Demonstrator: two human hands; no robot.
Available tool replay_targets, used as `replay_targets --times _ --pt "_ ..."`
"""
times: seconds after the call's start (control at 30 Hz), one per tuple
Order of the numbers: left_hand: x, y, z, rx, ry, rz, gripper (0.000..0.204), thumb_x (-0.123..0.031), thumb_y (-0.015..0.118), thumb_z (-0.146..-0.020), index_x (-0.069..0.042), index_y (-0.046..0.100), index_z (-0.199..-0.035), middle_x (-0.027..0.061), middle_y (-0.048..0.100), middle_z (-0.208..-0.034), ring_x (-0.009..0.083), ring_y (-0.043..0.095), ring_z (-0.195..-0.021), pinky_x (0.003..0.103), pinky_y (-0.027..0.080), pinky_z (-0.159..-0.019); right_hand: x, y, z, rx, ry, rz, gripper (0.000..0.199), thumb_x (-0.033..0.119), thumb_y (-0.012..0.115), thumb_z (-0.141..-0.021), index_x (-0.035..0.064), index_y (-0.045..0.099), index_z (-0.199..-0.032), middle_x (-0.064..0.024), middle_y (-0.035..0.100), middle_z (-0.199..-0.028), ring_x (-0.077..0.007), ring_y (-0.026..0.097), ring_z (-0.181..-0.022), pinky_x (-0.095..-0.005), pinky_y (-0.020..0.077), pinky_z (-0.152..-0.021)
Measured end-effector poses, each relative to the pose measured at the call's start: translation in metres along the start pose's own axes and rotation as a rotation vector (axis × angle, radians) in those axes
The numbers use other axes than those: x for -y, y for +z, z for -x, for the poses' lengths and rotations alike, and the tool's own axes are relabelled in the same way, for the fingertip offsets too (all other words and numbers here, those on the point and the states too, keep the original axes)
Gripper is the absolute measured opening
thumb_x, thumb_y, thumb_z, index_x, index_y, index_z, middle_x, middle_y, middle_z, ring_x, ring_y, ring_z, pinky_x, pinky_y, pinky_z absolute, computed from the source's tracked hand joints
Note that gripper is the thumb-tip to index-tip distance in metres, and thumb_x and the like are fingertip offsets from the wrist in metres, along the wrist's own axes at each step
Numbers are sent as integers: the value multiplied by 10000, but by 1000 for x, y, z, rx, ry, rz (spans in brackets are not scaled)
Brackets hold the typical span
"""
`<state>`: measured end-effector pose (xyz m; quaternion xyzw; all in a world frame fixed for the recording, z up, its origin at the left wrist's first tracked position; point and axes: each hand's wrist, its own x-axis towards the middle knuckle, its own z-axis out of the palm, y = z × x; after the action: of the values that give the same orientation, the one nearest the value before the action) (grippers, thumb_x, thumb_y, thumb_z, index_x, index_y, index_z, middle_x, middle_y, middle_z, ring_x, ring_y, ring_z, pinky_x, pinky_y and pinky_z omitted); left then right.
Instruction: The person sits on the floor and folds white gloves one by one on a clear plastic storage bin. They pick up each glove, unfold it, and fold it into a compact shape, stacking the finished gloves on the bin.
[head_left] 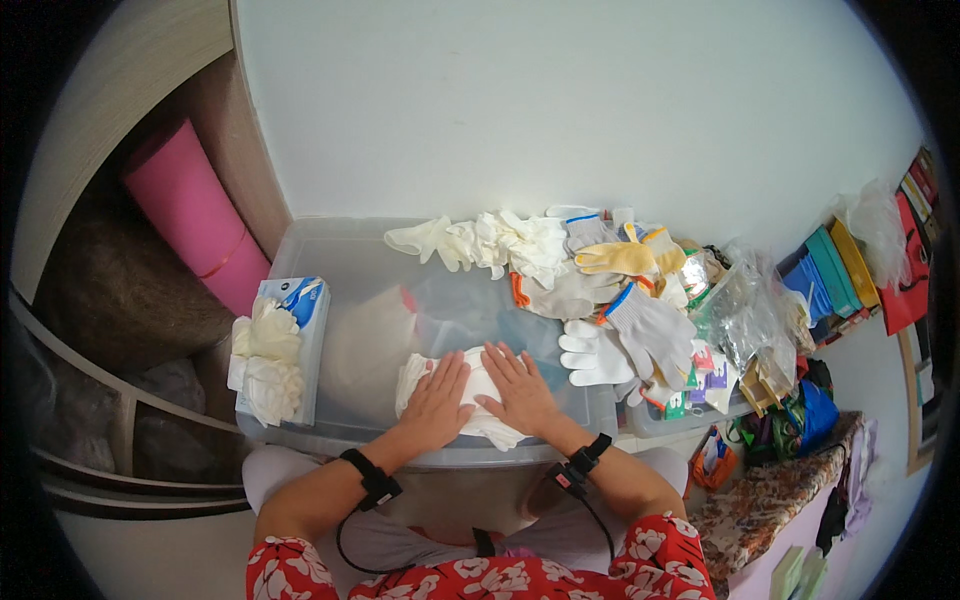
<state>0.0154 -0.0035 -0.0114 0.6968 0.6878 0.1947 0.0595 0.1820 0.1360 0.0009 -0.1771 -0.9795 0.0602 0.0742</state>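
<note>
Both hands lie flat, palms down, on a soft white bundle (479,395) that looks like gloves laid together. It rests on the lid of a translucent plastic storage box (350,260), close to its front edge. My left hand (437,402) covers the bundle's left half, its fingers stretched forward. On the right half, my right hand (522,392) has its fingers slightly spread. Much of the bundle is hidden under the palms. To the left stands a glove box (312,330) with cream disposable gloves (270,360) heaped on top.
Crumpled cream gloves (500,245) lie along the back edge by the wall. A pile of knitted work gloves (645,325) with coloured cuffs covers the right end. Clear plastic bags (750,310) sit beyond it. A rolled pink mat (200,220) leans inside the cabinet at left.
</note>
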Motion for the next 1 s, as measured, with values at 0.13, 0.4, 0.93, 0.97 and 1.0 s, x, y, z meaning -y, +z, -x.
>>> replay_targets --times 0.13,0.4,0.93,0.97,1.0 --pt "-1 0 1 -31 21 -20 698 -294 605 -905 69 366 -1451 247 284 -1562 364 239 -1475 516 180 -1197 0 1 2 -14 0 -12 726 512 463 -984 19 342 -1503 -142 258 -1611 -328 265 -1474 -541 241 -1170" --pt "1 1 2 0 20 -8 718 -316 579 -927 80 325 -1470 248 239 -1581 368 199 -1488 537 154 -1201 -1 1 1 -7 -4 -32 727 520 465 -982 23 349 -1500 -136 271 -1607 -326 267 -1474 -546 244 -1166" --pt "4 7 0 35 2 2 744 -300 569 -924 60 277 -1506 226 222 -1598 339 166 -1505 509 152 -1203 41 -24 -10 -4 -123 -104 839 525 584 -916 -2 316 -1511 -162 301 -1586 -330 199 -1503 -552 156 -1194" --pt "2 5 -1 36 -3 4 741 -301 574 -921 60 288 -1501 226 227 -1596 341 172 -1503 509 154 -1203 39 -19 -8 14 -128 -79 848 532 580 -916 -3 308 -1514 -160 301 -1586 -326 202 -1503 -548 159 -1195" --pt "0 1 -1 36 -9 6 737 -303 578 -919 61 298 -1496 226 233 -1594 342 178 -1501 509 156 -1203 35 -16 -7 14 -125 -75 852 539 575 -916 -6 307 -1514 -162 298 -1587 -324 206 -1502 -546 164 -1194"
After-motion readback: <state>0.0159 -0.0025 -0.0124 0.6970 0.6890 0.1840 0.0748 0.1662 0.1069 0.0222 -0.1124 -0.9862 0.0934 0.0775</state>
